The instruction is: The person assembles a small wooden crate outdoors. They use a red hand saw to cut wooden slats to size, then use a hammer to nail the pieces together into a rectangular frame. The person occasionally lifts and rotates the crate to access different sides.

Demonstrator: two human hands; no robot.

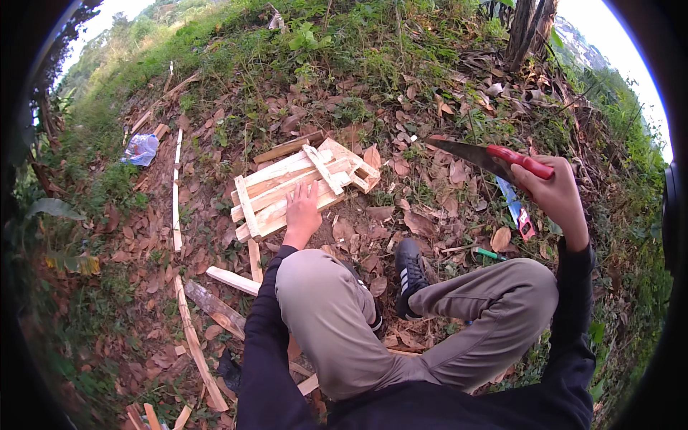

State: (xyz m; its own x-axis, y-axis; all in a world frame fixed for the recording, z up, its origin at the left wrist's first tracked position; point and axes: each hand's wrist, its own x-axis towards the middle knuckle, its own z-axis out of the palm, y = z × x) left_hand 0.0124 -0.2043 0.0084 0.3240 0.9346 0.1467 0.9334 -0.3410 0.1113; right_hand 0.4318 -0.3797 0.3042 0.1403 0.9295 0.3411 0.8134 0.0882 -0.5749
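Observation:
My left hand (pixel 304 213) lies flat on a small panel of pale wooden slats (pixel 276 188), fingers stretched out. Two cross strips run over the slats, one near each end. My right hand (pixel 557 192) is raised off the ground to the right, its fingers wrapped round the red handle of a handsaw (pixel 469 153). The dark, tapering blade points left, apart from the wood. Just beyond the panel lies a rough board (pixel 289 146). A short wooden frame piece (pixel 365 175) adjoins its right end.
On the right lie a blue-and-red flat item (pixel 516 208) and a green-handled tool (pixel 490 254). Long wooden strips (pixel 177 190) and a bark-edged board (pixel 215 308) lie left, near a clear plastic bag (pixel 141 149). A tree trunk (pixel 529 32) stands at the back right.

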